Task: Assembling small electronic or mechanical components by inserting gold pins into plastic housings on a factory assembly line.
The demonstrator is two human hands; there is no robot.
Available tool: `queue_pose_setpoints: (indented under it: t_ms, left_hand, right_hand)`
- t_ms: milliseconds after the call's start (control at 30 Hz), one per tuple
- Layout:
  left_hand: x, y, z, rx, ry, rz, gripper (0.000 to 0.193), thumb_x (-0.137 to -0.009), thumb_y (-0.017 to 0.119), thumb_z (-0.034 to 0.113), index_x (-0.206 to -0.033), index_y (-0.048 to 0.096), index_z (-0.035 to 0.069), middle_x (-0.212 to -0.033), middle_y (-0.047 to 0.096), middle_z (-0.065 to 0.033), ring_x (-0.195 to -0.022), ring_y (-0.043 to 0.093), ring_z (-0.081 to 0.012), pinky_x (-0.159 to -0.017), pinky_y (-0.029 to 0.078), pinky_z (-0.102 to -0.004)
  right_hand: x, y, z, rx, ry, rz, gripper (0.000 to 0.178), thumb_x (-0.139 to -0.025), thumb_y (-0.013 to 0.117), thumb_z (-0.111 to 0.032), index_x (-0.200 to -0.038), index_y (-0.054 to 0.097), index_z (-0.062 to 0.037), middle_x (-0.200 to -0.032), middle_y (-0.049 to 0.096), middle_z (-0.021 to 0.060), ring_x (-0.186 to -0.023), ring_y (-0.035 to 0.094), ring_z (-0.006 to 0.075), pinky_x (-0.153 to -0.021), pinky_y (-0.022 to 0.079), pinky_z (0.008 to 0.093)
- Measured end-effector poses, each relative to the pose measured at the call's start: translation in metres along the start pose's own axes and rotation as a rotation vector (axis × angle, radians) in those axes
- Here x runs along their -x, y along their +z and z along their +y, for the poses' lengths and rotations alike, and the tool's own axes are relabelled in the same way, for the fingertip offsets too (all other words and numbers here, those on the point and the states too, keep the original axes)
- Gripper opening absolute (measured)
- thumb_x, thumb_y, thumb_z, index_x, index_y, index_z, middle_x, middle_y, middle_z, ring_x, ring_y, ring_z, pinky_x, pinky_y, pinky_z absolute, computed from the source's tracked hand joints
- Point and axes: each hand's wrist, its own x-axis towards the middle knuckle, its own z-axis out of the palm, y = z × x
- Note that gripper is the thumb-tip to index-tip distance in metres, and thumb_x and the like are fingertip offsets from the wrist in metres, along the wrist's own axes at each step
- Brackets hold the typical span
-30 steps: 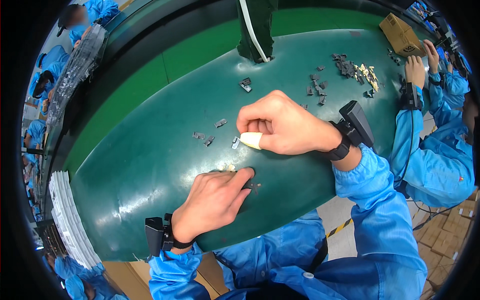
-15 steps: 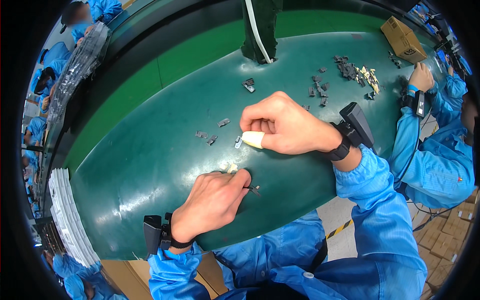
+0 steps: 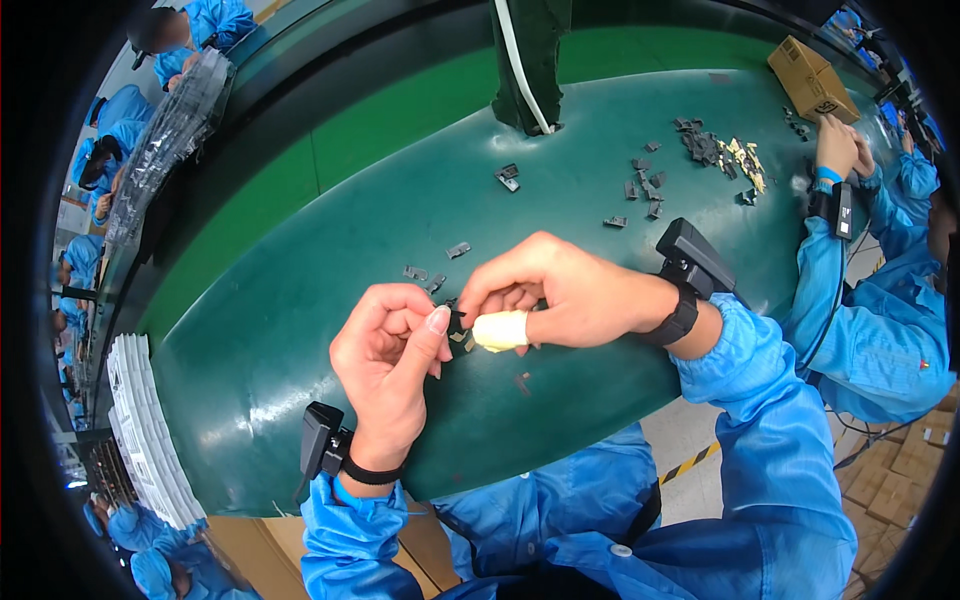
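Observation:
My left hand (image 3: 385, 350) is raised over the green table, thumb and forefinger pinching a small black plastic part (image 3: 456, 321). Close against it, my right hand (image 3: 570, 295) has its fingers curled in, the forefinger tip at the same part. A pale yellow finger cover (image 3: 500, 330) wraps the right thumb. Just below the black part, small cream pieces (image 3: 468, 342) show partly between the hands. Beyond the left hand lie several loose dark clips, among them a grey clip (image 3: 458, 250). The fingers hide some of the held part.
Farther right on the green table (image 3: 330, 240) are a pile of black parts (image 3: 700, 145) and a heap of cream pieces (image 3: 745, 165). A cardboard box (image 3: 810, 80) stands beyond, by a co-worker's hands (image 3: 840, 150). White stacked sheets (image 3: 150, 430) line the left end. A post with a white cable rises at the back.
My left hand has lifted from the table and turned, bringing a black part up. My right hand has come down toward it, and the two now meet. The co-worker's hands have moved to the box.

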Motion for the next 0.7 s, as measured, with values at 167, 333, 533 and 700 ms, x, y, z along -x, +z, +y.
queue_pose_setpoints:
  t_ms: [167,333,533,700]
  left_hand:
    - [0.003,0.01,-0.005,0.06,-0.04,-0.025,0.007,-0.096,0.062,0.003,-0.099,0.057,0.0,-0.069,0.06,-0.0019,-0.059,0.056,-0.0063,-0.05,0.041,-0.0188]
    - [0.001,0.006,-0.007,0.03,-0.06,-0.023,0.008,-0.098,0.062,0.007,-0.097,0.06,0.0,-0.071,0.061,-0.0021,-0.061,0.057,-0.0057,-0.05,0.039,-0.0189]
    - [-0.005,0.0,-0.005,0.098,-0.262,-0.163,0.024,-0.099,0.058,0.019,-0.085,0.06,0.0,-0.067,0.056,-0.0052,-0.055,0.056,-0.0116,-0.046,0.037,-0.0231]
    - [-0.005,-0.002,-0.009,0.142,-0.218,-0.151,0.016,-0.097,0.06,0.013,-0.089,0.061,-0.001,-0.067,0.059,-0.0056,-0.055,0.056,-0.0119,-0.047,0.039,-0.0232]
  right_hand:
    - [0.001,0.007,0.006,-0.033,-0.041,0.074,0.012,-0.091,0.063,-0.008,-0.085,0.064,0.0025,-0.068,0.061,0.0024,-0.062,0.059,0.0068,-0.054,0.047,0.0235]
    - [0.003,0.002,0.006,0.245,-0.117,0.123,0.008,-0.088,0.067,-0.003,-0.093,0.065,0.0031,-0.079,0.067,0.0084,-0.067,0.063,0.0103,-0.059,0.051,0.0268]
    - [0.002,0.009,0.017,0.912,-0.503,0.276,0.016,-0.07,0.066,0.0,-0.084,0.057,-0.0024,-0.077,0.056,0.0128,-0.068,0.061,0.0338,-0.056,0.049,0.0421]
    - [0.002,0.009,0.015,0.893,-0.511,0.272,0.02,-0.07,0.067,0.0,-0.086,0.057,-0.0024,-0.078,0.055,0.0123,-0.072,0.061,0.0346,-0.059,0.051,0.0433]
